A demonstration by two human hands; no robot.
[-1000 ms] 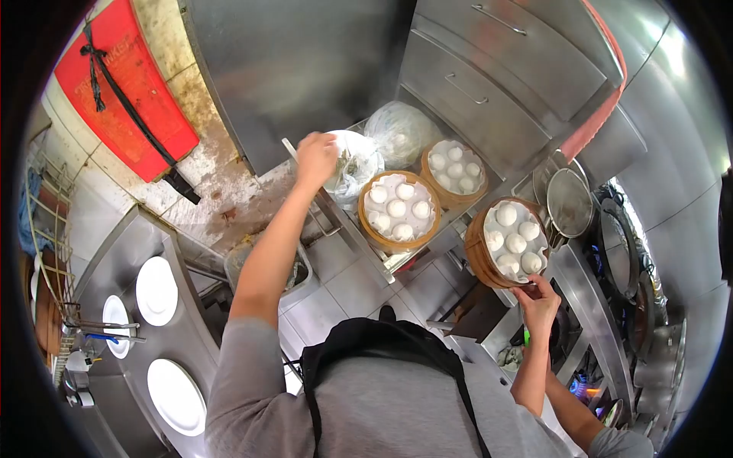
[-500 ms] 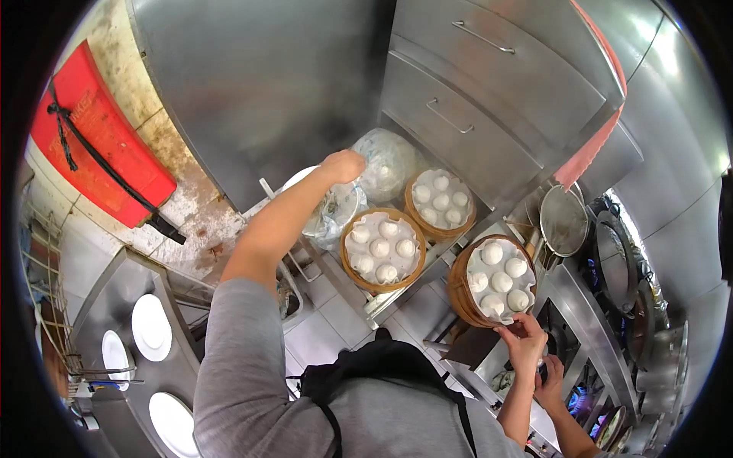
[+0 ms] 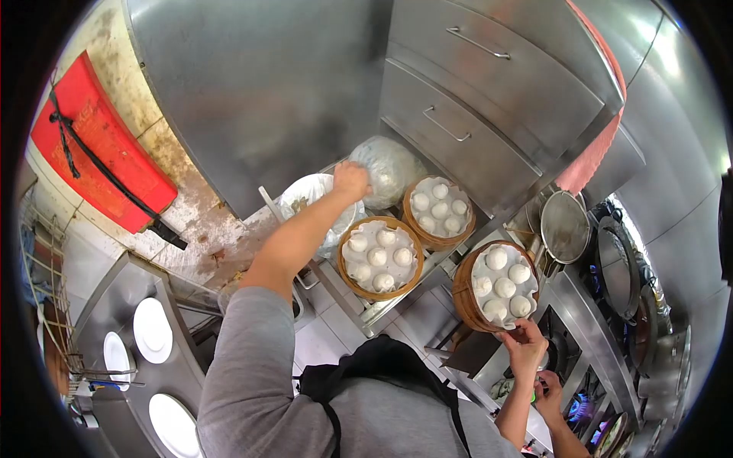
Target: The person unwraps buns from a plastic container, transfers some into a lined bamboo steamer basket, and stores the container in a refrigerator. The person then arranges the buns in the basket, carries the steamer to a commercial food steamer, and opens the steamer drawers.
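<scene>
My left hand [image 3: 351, 181] is closed at the left edge of a bulging clear plastic bag [image 3: 389, 172]; its fingertips are partly hidden. Under that wrist, a white tub [image 3: 311, 187] lined with plastic stands partly covered by my forearm. With thumb and fingers, my right hand [image 3: 525, 345] grips the near edge of a bamboo steamer [image 3: 463, 298] holding several white buns on paper. Two more bamboo steamers of white buns, one nearer [image 3: 412, 276] and one farther [image 3: 471, 229], sit between my hands.
A co-worker's hand [image 3: 547, 393] is beside my right wrist, near a lit gas burner [image 3: 580, 406]. Steel drawers [image 3: 458, 114] rise behind the steamers. Strainers [image 3: 565, 225] and pans [image 3: 617, 267] hang at right. White plates [image 3: 153, 330] lie on the left counter; a red board [image 3: 103, 145] leans beyond.
My left hand has shifted slightly down and right against the plastic bag, and more of the tub's opening shows. My right hand keeps its grip on the steamer.
</scene>
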